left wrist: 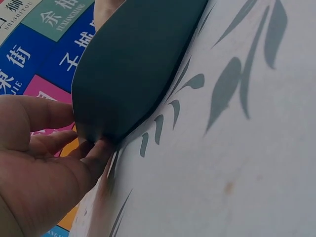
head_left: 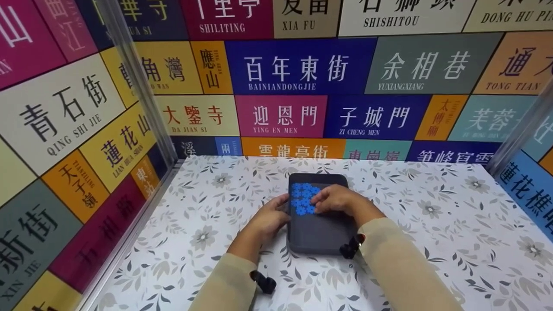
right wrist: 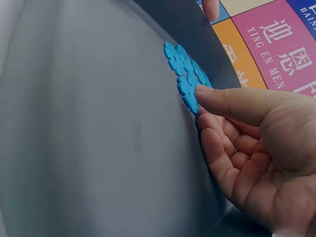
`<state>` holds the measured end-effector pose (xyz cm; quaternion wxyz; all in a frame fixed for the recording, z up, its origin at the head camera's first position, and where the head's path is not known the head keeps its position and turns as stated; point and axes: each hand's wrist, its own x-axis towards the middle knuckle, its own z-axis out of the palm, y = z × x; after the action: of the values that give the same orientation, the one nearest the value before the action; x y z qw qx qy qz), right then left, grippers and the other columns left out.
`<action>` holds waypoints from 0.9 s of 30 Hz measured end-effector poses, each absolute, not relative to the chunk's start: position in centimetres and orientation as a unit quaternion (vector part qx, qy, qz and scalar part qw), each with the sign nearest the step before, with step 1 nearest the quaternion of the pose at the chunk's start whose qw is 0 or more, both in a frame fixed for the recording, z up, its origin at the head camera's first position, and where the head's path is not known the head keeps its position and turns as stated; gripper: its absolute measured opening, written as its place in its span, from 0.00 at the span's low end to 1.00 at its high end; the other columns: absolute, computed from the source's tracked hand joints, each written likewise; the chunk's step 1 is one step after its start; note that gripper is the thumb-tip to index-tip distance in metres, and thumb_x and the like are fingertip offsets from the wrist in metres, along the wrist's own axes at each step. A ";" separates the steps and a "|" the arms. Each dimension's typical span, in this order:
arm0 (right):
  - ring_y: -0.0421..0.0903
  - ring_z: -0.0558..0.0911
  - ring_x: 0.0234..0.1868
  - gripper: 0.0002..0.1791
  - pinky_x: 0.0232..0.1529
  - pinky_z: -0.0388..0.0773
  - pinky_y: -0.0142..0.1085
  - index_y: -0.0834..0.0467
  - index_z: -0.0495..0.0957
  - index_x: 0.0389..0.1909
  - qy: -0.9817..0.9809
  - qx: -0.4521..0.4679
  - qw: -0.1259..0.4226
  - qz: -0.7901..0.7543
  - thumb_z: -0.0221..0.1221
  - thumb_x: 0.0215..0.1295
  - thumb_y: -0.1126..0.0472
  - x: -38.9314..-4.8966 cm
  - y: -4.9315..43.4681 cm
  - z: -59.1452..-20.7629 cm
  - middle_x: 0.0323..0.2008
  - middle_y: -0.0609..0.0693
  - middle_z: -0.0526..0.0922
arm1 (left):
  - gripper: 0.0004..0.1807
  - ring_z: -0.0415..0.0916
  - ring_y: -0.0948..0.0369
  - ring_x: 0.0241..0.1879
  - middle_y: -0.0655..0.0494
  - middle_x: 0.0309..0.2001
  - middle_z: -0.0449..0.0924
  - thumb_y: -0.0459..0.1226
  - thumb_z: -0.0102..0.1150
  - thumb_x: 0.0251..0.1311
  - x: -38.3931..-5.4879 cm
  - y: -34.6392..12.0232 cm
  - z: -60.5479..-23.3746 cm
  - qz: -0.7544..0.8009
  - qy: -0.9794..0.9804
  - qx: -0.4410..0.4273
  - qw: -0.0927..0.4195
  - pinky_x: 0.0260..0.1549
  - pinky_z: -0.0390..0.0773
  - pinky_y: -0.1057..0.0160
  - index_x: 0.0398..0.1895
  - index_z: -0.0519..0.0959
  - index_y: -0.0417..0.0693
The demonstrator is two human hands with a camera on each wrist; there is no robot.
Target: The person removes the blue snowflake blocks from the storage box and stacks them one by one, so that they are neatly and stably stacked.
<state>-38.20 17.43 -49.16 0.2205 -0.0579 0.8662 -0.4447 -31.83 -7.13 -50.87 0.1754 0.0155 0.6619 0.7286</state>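
A dark grey tray (head_left: 319, 235) with rounded corners lies on the table, with several flat blue snowflake discs (head_left: 301, 201) grouped in its far left part. My left hand (head_left: 268, 221) holds the tray's left side; in the left wrist view its fingers (left wrist: 101, 153) curl against the tray's outer wall (left wrist: 131, 64). My right hand (head_left: 339, 199) reaches over the tray from the right. Its thumb (right wrist: 232, 101) and curled fingers pinch the edge of a blue snowflake disc (right wrist: 188, 94) beside the others. The fingertips partly cover that disc.
Floral patterned cloth covers the table (head_left: 216, 259). Colourful panels (head_left: 281, 116) with street names stand behind it and at both sides. A clear corner strip (head_left: 147, 86) rises at the back left. Small black devices (head_left: 263, 283) sit at both sleeves.
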 end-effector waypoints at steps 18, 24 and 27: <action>0.42 0.84 0.36 0.18 0.43 0.84 0.33 0.63 0.88 0.51 0.851 -0.042 0.295 -0.433 0.75 0.60 0.65 -39.0 17.4 -48.5 0.37 0.47 0.88 | 0.47 0.63 0.48 0.81 0.41 0.83 0.62 0.19 0.52 0.53 -31.6 -7.2 -51.2 0.726 0.665 0.012 0.171 0.78 0.69 0.50 0.83 0.63 0.41; 0.42 0.83 0.34 0.19 0.41 0.84 0.34 0.62 0.89 0.49 0.860 -0.042 0.284 -0.423 0.77 0.56 0.64 -39.0 17.4 -48.7 0.34 0.46 0.89 | 0.47 0.67 0.46 0.79 0.39 0.82 0.64 0.18 0.52 0.53 -31.7 -7.3 -51.2 0.728 0.663 0.012 0.174 0.77 0.71 0.50 0.83 0.63 0.41; 0.43 0.83 0.33 0.18 0.38 0.82 0.34 0.60 0.89 0.47 0.878 -0.055 0.258 -0.399 0.79 0.54 0.64 -39.0 17.1 -48.8 0.33 0.46 0.88 | 0.48 0.67 0.46 0.79 0.39 0.82 0.64 0.18 0.52 0.53 -31.8 -7.4 -51.2 0.727 0.664 0.012 0.174 0.77 0.71 0.49 0.83 0.62 0.41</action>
<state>-39.03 17.06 -48.81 0.2583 -0.0551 0.8781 -0.3990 -31.79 -7.35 -51.24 0.1736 0.0125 0.6641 0.7271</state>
